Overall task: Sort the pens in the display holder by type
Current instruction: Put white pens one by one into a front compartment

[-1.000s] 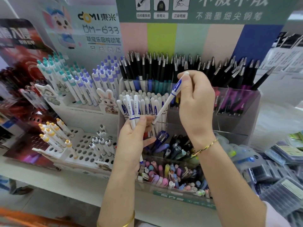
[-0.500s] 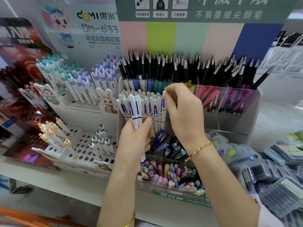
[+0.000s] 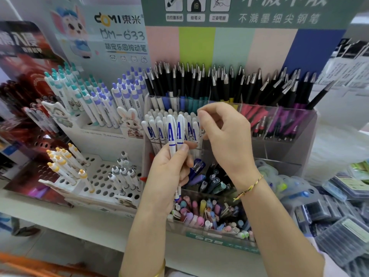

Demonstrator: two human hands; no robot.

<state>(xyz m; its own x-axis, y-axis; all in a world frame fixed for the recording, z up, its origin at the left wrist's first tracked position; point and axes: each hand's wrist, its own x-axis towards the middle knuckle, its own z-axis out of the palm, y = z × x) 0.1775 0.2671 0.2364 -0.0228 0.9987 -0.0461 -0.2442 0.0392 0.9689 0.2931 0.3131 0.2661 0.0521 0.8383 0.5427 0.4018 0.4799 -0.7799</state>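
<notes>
Mid-tier, L compartment of clear display holder (image 3: 295, 140): bunch of white pens (image 3: 154, 126) w/ blue "A" print, caps up, packed close.

L hand (image 3: 167, 168) just in front of that bunch. Fingers and thumb curled round two white "A" pens (image 3: 171, 132), held upright side by side, caps level w/ bunch tops, lower ends sticking out below palm.

R hand (image 3: 227, 140) at R edge of bunch, fingers bent inward, thumb and forefinger tips close together right by the outermost caps. Can't tell if it pinches a pen or only touches. Braided bracelet (image 3: 249, 186) on R wrist.

Back row: black pens (image 3: 199, 84) w/ silver clips, tilted various ways. Tier below bunch: dark and blue pens (image 3: 211, 180), mixed. Front tier: pastel pens (image 3: 196, 212), jumbled.

L of holder: white peg rack (image 3: 99, 176), partly filled.
</notes>
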